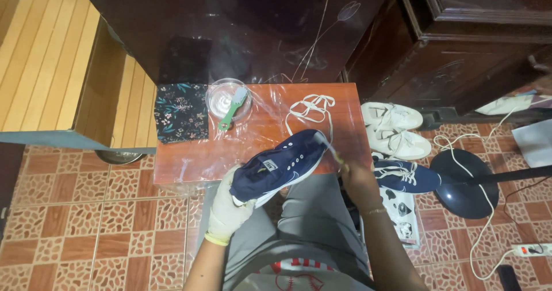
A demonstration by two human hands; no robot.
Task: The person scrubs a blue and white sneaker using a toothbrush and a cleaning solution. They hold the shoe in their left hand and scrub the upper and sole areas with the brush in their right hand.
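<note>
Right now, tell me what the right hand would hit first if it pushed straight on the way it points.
The right hand points up and left with a small brush, already at the toe of the navy shoe. Straight on, it would likely meet that toe first; beyond lie the white laces, though depth is unclear.

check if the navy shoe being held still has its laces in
Out. The navy shoe shows bare eyelets, and a loose white lace lies on the small table beyond it.
</note>
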